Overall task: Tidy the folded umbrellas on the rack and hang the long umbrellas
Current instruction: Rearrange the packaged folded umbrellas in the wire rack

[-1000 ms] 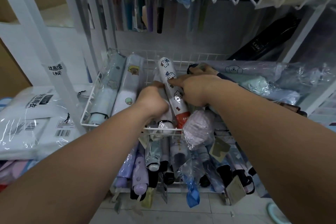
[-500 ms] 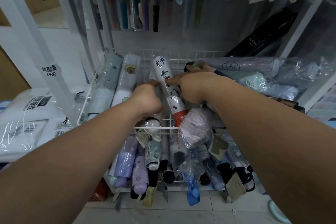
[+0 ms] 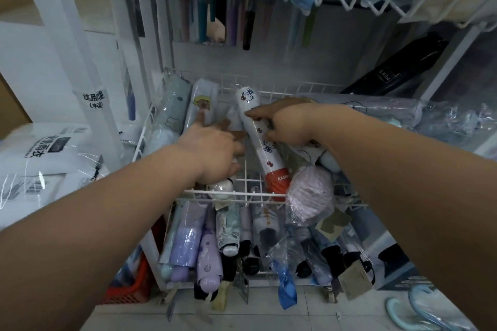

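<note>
I see my right hand (image 3: 289, 123) closed around the white cat-print umbrella (image 3: 262, 140) lying in the white wire basket (image 3: 269, 194), my left hand (image 3: 215, 146) spread open beside it, more folded umbrellas (image 3: 204, 247) below, near the tiled floor (image 3: 309, 312).

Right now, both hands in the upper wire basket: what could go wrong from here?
1. The lilac wrapped umbrella bulges over the basket's front rail; a nudge from the right hand could tip it onto the lower shelf.
2. The white cat-print umbrella lies diagonally with its red end at that rail; sliding it could push it out.
3. The left hand is blurred and open, likely moving fast near the wire grid; fingers could snag.
</note>
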`<action>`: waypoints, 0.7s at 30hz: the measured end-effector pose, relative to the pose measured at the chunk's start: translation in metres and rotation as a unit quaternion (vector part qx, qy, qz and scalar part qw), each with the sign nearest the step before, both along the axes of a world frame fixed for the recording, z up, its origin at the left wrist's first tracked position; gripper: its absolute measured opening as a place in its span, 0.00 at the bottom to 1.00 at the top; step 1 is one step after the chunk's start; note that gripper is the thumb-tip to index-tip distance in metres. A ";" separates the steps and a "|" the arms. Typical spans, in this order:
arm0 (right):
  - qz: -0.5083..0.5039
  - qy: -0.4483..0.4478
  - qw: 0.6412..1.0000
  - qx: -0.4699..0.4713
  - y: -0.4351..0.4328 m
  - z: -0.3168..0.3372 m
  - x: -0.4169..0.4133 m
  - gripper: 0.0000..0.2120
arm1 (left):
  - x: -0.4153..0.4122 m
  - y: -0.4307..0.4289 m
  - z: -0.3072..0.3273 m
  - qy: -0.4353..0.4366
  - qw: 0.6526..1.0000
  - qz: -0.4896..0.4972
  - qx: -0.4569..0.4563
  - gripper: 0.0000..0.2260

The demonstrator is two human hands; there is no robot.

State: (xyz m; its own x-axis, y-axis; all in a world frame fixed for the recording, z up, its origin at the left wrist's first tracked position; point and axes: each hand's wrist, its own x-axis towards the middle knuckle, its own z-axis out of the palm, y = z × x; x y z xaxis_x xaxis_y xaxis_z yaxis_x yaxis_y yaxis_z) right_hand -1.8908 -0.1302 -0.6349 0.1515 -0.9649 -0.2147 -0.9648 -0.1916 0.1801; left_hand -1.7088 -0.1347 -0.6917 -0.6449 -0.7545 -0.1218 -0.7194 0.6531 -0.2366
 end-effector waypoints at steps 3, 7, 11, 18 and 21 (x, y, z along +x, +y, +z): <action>-0.012 -0.026 1.000 0.011 -0.007 0.002 0.010 0.30 | 0.011 -0.003 -0.004 0.016 1.000 -0.005 -0.020 0.21; -0.043 -0.079 0.996 0.005 -0.021 -0.008 0.024 0.29 | 0.019 -0.007 -0.011 0.060 0.998 0.014 -0.035 0.22; -0.074 -0.126 0.989 -0.011 -0.032 -0.023 0.021 0.29 | 0.022 -0.005 -0.021 0.096 0.994 0.025 -0.052 0.23; -0.094 -0.224 0.968 -0.070 -0.035 -0.023 0.014 0.28 | 0.027 -0.002 -0.027 0.156 0.984 0.045 -0.076 0.24; -0.087 -0.265 0.959 -0.052 -0.037 -0.020 0.014 0.29 | 0.031 -0.004 -0.027 0.172 0.981 0.055 -0.073 0.23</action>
